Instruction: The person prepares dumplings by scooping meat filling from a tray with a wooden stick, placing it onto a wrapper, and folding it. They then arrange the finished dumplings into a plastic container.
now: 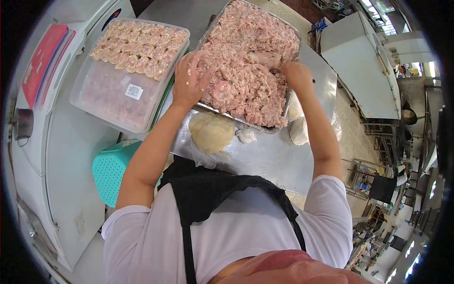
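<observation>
A large metal tray heaped with ground meat lies in front of me. At its left edge my left hand rests against the meat, fingers apart, with small bits stuck to its back. My right hand is at the tray's right edge with curled fingers; their tips are hidden, so what they grip cannot be made out. Below the tray a ball of pale dough sits in clear plastic. Beside it lies a small white wrapped lump. Whitish bagged items lie under my right forearm.
To the left, stacked plastic containers carry rows of filled dumplings on top. A turquoise perforated basket is below them. White appliance surfaces border the left side. A white chest-like cabinet stands right, beyond the metal table.
</observation>
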